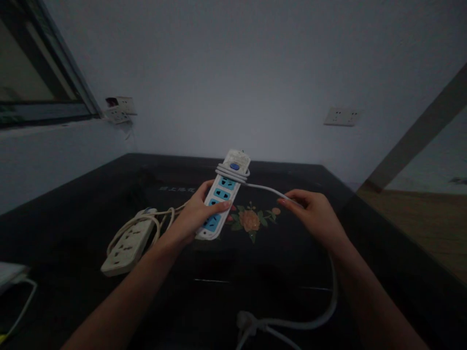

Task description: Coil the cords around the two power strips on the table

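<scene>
My left hand [200,214] is closed around the lower part of a white power strip [239,158] with blue sockets and a blue button, held tilted above a dark table. A few turns of its white cord [268,188] wrap round the strip's upper end, near the button. To the right, my right hand [308,206] pinches that cord, which runs from the wrapped turns to my fingers. Beyond the hand the cord hangs down and curves back to a knotted bunch [248,321] at the near edge of the view.
On the dark table [277,262], printed with a flower, an older beige power strip [127,245] lies at left with its cord looped over it. A white object [12,274] with a cable sits at the far left. Wall sockets [341,116] are on the wall behind.
</scene>
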### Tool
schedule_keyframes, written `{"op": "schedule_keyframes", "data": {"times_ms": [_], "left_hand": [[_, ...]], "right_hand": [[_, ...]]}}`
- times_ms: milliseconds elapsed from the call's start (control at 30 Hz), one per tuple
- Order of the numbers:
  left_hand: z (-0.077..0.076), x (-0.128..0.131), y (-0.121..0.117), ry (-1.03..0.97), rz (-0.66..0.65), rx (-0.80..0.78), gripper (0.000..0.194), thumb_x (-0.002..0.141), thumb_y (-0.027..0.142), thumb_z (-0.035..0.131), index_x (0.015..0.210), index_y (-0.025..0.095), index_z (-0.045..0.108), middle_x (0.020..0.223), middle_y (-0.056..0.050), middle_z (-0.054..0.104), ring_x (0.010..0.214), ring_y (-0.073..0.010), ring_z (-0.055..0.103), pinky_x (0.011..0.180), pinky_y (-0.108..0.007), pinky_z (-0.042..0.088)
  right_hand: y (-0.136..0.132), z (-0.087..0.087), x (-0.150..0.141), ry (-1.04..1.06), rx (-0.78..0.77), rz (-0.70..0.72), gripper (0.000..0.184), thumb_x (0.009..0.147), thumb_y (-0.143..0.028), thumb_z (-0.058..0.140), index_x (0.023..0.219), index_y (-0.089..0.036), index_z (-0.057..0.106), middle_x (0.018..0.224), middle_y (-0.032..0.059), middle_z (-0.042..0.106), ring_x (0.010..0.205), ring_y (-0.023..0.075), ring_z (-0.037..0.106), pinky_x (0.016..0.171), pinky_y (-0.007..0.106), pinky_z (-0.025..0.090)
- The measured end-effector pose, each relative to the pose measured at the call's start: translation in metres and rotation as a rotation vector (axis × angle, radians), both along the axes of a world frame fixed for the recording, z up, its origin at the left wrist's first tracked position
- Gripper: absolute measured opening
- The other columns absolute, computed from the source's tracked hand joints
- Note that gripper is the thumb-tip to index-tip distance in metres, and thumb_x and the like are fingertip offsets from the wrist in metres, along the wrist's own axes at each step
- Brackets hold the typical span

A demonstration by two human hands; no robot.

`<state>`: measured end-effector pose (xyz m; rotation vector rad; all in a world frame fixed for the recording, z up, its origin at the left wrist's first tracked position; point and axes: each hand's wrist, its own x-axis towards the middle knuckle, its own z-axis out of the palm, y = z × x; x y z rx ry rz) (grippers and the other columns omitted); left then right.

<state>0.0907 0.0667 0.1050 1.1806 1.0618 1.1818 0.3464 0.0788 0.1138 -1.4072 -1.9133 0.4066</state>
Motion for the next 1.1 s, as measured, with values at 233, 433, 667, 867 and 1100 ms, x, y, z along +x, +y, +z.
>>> {"op": "schedule_keyframes", "data": {"times_ms": [233,433,667,867,1100], "left_hand": [[-0.005,-0.015,0.012,0.044,0.135,0.029,0.059,0.063,0.028,0.078,0.112,0.018,0.045,0.087,-0.006,0.07,0.068,-0.0218,0.07,0.06,-0.033,0.057],[-0.015,-0.038,0.027,0.194,0.264,0.09,0.066,0.063,0.033,0.078,0.117,0.019,0.043,0.091,-0.009,0.07,0.063,-0.0218,0.069,0.058,-0.035,0.056],[-0.028,-0.04,0.036,0.855,0.35,0.229,0.055,0.069,0.041,0.069,0.114,0.018,0.046,0.102,-0.011,0.067,0.089,-0.0283,0.067,0.075,-0.037,0.051],[-0.033,-0.018,0.021,1.182,0.096,0.293,0.039,0.08,0.047,0.056,0.108,0.02,0.047,0.091,-0.011,0.068,0.082,-0.0301,0.067,0.062,-0.032,0.046],[-0.033,0.019,-0.012,1.358,-0.138,0.384,0.036,0.083,0.035,0.053,0.116,0.021,0.047,0.092,-0.012,0.069,0.079,-0.03,0.068,0.062,-0.035,0.048]], "right_hand": [[-0.01,0.004,0.003,-0.349,0.164,-0.104,0.014,0.084,-0.026,0.056,0.088,-0.022,0.069,0.088,0.0033,0.072,0.08,0.0208,0.066,0.066,0.029,0.043],[-0.024,0.011,-0.002,-0.598,0.185,-0.286,0.013,0.084,-0.03,0.058,0.093,-0.025,0.065,0.076,0.0013,0.072,0.063,0.021,0.065,0.051,0.027,0.034],[-0.048,0.018,-0.013,-0.55,0.343,-0.122,0.02,0.089,-0.035,0.051,0.081,-0.023,0.064,0.068,0.0005,0.069,0.056,0.0172,0.062,0.049,0.025,0.032],[-0.07,0.026,-0.027,-0.506,0.498,0.151,0.034,0.096,-0.034,0.038,0.082,-0.021,0.066,0.064,0.0014,0.066,0.051,0.0124,0.057,0.047,0.024,0.032],[-0.071,0.027,-0.027,-0.365,0.53,0.073,0.03,0.095,-0.033,0.043,0.08,-0.02,0.065,0.07,0.0025,0.067,0.059,0.0134,0.061,0.051,0.024,0.037]]}}
